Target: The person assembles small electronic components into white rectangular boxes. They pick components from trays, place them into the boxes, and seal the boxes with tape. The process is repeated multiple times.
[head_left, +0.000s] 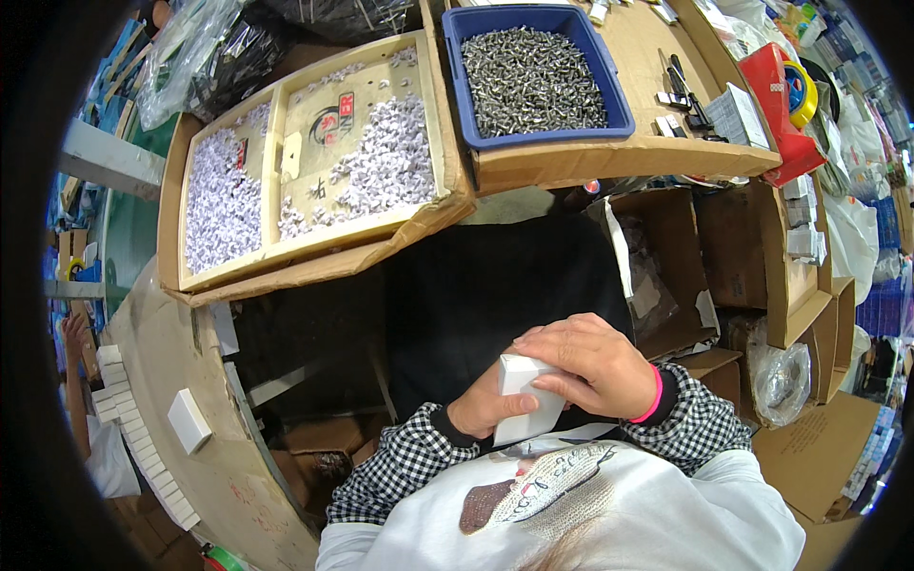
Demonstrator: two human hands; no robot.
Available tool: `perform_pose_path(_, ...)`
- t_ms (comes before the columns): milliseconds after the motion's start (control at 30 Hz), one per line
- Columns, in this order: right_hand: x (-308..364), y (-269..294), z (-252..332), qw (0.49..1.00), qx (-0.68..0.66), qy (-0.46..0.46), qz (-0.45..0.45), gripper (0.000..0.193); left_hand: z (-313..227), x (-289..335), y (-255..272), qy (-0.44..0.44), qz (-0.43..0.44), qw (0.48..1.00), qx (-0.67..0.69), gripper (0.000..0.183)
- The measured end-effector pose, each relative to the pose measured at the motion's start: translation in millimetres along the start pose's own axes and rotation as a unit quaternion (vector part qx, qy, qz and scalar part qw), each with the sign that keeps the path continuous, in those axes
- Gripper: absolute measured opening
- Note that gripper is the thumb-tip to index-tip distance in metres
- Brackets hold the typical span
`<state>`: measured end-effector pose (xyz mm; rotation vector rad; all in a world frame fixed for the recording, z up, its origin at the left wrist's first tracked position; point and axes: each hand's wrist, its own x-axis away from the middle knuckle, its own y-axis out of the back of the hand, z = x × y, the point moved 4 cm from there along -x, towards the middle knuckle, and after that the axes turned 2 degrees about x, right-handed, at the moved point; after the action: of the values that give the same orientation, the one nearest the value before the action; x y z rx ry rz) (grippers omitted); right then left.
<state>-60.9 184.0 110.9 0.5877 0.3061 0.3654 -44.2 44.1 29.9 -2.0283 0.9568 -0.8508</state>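
Left hand (484, 402): one, bare, curled, thumb (516, 405) pointing right. Right hand (605, 366): one, bare, back uppermost, fingers (557, 344) bent leftward. Forearms (700, 419): two, sleeved, angled inward.

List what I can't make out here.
All in the head view:
Inside of the white box: hidden by its walls and the right hand.
Fingers of the left hand: mostly behind the box.
Co-worker: cut off by the dark rim.
Metal pieces: individually too small.
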Motion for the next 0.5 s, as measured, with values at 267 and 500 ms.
perform_pose_path(267,6,-9,-12,0.998,-0.002,-0.061,0.012,0.033,-21,15,6,-0.226,-0.075,0.945,-0.224,0.039)
perform_pose_path(500,19,-13,-17,0.983,-0.079,-0.145,-0.077,0.027,-18,24,11,-0.215,-0.130,0.943,-0.219,0.030)
